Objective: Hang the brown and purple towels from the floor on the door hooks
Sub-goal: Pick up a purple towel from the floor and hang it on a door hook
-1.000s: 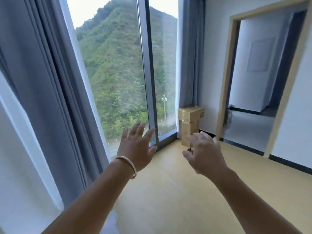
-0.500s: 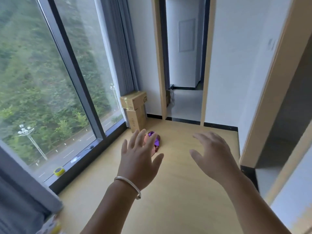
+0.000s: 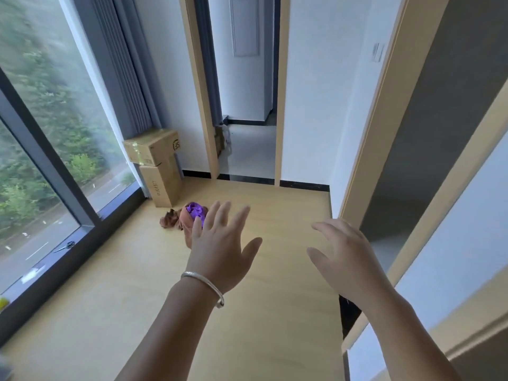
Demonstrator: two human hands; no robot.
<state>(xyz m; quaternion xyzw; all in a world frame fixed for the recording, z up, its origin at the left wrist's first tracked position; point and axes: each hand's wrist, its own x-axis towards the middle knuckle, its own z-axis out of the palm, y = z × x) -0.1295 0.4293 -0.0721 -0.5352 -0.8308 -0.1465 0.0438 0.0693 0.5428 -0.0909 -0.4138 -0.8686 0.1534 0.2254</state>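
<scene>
Both hands up in front, empty. Left hand [image 3: 220, 248] w/ fingers spread wide & straight, silver bangle [image 3: 204, 287] at the wrist; it blocks part of the towel heap behind it. Right hand [image 3: 346, 259] also wide, fingers loosely bent, palm down, holding nothing.

Brown towel [image 3: 171, 220] lies crumpled on the wood floor [image 3: 137, 284], purple towel [image 3: 195, 210] bunched on top of it; right side of the heap hidden by the left hand's fingers, so full extent can't be told. Heap sits just beside two stacked cardboard boxes [image 3: 156, 163] in the corner by the window [image 3: 41, 133] & grey curtain [image 3: 121, 64].

Doorway [image 3: 247, 149] straight ahead opens to a hall. Door frame [image 3: 384, 119] at right is cut off by the edge; hooks not made out. Scissors-like item [image 3: 66, 246] on the sill, blurry. Outdoor view smeared.
</scene>
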